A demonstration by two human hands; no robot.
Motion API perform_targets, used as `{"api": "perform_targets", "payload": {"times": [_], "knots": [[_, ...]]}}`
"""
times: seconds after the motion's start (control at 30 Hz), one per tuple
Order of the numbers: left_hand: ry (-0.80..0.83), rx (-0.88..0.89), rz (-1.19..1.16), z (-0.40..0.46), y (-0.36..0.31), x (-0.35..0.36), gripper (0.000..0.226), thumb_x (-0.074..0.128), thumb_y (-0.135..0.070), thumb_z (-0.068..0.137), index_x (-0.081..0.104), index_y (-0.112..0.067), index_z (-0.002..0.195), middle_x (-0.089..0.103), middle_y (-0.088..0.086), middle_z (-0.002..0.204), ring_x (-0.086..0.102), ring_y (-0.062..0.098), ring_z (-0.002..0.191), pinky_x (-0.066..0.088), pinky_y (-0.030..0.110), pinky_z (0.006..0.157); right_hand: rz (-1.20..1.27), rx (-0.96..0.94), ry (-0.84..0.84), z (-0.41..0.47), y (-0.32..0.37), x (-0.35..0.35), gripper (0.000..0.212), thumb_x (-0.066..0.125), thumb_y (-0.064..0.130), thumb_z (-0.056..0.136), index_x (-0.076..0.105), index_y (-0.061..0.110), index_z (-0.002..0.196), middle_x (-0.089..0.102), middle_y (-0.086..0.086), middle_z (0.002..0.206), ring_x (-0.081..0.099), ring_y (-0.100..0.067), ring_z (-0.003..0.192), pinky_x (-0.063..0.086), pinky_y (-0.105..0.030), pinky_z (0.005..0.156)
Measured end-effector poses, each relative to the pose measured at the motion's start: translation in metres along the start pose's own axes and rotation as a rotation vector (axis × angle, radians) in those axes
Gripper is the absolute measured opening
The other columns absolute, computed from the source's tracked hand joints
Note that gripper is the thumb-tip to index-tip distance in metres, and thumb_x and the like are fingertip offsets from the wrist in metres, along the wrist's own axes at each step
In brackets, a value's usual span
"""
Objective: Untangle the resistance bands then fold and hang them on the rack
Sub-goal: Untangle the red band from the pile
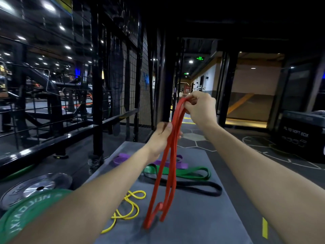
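Observation:
A red resistance band (171,166) hangs in several doubled strands in front of me, its lower loops touching the grey mat (202,217). My right hand (199,108) pinches the band's top end, held high. My left hand (161,138) grips the strands lower down, thumb on top. On the mat lie a yellow band (129,206) in tangled loops, a green band (190,172), a black band (198,186) and a purple band (123,158). A black wire-grid rack (123,73) stands at the left behind the mat.
Weight plates, one green (22,217) and one dark with a metal hub (37,187), lie at the lower left. Black rails (58,138) fence the left side. A black plyo box (299,136) stands at the right. A corridor opens straight ahead.

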State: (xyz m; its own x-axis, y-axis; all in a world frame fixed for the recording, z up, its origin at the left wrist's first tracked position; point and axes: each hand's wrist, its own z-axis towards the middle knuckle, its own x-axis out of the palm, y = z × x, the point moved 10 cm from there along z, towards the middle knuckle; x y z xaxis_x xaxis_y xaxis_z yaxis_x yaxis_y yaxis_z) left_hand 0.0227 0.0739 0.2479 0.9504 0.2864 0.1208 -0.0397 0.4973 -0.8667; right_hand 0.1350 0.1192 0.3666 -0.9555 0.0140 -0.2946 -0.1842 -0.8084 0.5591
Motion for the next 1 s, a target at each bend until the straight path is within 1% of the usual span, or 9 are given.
{"api": "perform_targets", "payload": {"times": [0.2,0.27,0.37,0.43,0.47,0.57,0.77,0.9,1.0], "knots": [[0.152,-0.134,0.101,-0.008,0.043,0.021,0.031,0.029,-0.029,0.102,0.053,-0.010,0.096,0.052,0.002,0.071,0.057,0.007,0.058,0.049,0.020,0.063,-0.025,0.099,-0.069,-0.003,-0.032,-0.031,0.008,0.063,0.003,0.084,0.068,0.008,0.083,0.070,-0.008,0.080,0.068,-0.016,0.067,0.060,-0.032,0.068],[0.185,-0.170,0.132,-0.011,0.053,0.024,0.035,0.029,-0.031,0.101,0.054,-0.008,0.095,0.051,0.000,0.068,0.055,0.006,0.053,0.050,0.018,0.059,-0.037,0.138,-0.069,-0.007,-0.044,-0.036,0.010,0.063,0.002,0.085,0.067,0.011,0.083,0.067,-0.002,0.071,0.066,-0.013,0.063,0.060,-0.030,0.067],[0.203,-0.200,0.240,-0.011,0.063,0.022,0.029,0.031,-0.029,0.101,0.053,-0.010,0.096,0.049,-0.001,0.067,0.050,0.001,0.048,0.046,0.014,0.054,-0.067,0.214,-0.057,-0.016,-0.070,-0.041,0.008,0.063,0.005,0.086,0.067,0.011,0.086,0.066,-0.002,0.072,0.066,-0.013,0.064,0.059,-0.028,0.067],[0.286,-0.199,0.390,-0.012,0.067,0.022,0.016,0.042,-0.022,0.099,0.052,-0.012,0.092,0.049,-0.003,0.066,0.048,-0.004,0.047,0.041,0.010,0.052,-0.089,0.272,-0.069,-0.022,-0.090,-0.047,0.006,0.062,0.006,0.086,0.067,0.010,0.087,0.067,-0.005,0.076,0.067,-0.015,0.065,0.059,-0.029,0.066],[0.339,-0.189,0.530,-0.012,0.071,0.019,0.007,0.050,-0.018,0.096,0.052,-0.015,0.089,0.050,-0.006,0.066,0.049,-0.006,0.047,0.039,0.008,0.052,-0.070,0.314,-0.091,-0.025,-0.101,-0.052,0.006,0.062,0.005,0.086,0.067,0.009,0.086,0.067,-0.007,0.077,0.067,-0.016,0.065,0.059,-0.031,0.067],[0.410,-0.205,0.822,-0.013,0.091,-0.002,0.013,0.063,-0.016,0.088,0.051,-0.017,0.083,0.052,-0.005,0.067,0.049,-0.005,0.050,0.039,0.010,0.053,-0.010,0.455,-0.188,-0.033,-0.138,-0.072,0.010,0.062,0.004,0.085,0.064,0.011,0.079,0.069,-0.011,0.079,0.070,-0.020,0.066,0.060,-0.036,0.070],[0.465,-0.218,1.115,-0.007,0.114,-0.048,0.013,0.063,-0.016,0.086,0.051,-0.019,0.087,0.054,-0.001,0.080,0.052,0.015,0.076,0.039,0.022,0.066,-0.024,0.644,-0.259,-0.068,-0.210,-0.083,0.011,0.067,0.004,0.079,0.068,0.014,0.084,0.066,-0.006,0.078,0.070,-0.024,0.079,0.058,-0.039,0.080],[0.528,-0.301,1.458,-0.003,0.140,-0.104,0.011,0.061,-0.020,0.086,0.051,-0.025,0.087,0.055,0.000,0.085,0.052,0.015,0.077,0.038,0.027,0.068,-0.022,0.781,-0.340,-0.101,-0.268,-0.087,0.019,0.069,0.000,0.074,0.068,0.014,0.087,0.069,-0.010,0.085,0.068,-0.024,0.082,0.057,-0.041,0.082],[0.534,-0.340,1.640,0.003,0.156,-0.144,0.015,0.059,-0.026,0.089,0.055,-0.017,0.100,0.055,0.001,0.087,0.051,0.016,0.078,0.034,0.025,0.066,-0.030,0.882,-0.346,-0.129,-0.311,-0.080,0.020,0.068,-0.002,0.076,0.068,0.009,0.092,0.069,-0.012,0.089,0.067,-0.025,0.084,0.057,-0.040,0.082]]}}
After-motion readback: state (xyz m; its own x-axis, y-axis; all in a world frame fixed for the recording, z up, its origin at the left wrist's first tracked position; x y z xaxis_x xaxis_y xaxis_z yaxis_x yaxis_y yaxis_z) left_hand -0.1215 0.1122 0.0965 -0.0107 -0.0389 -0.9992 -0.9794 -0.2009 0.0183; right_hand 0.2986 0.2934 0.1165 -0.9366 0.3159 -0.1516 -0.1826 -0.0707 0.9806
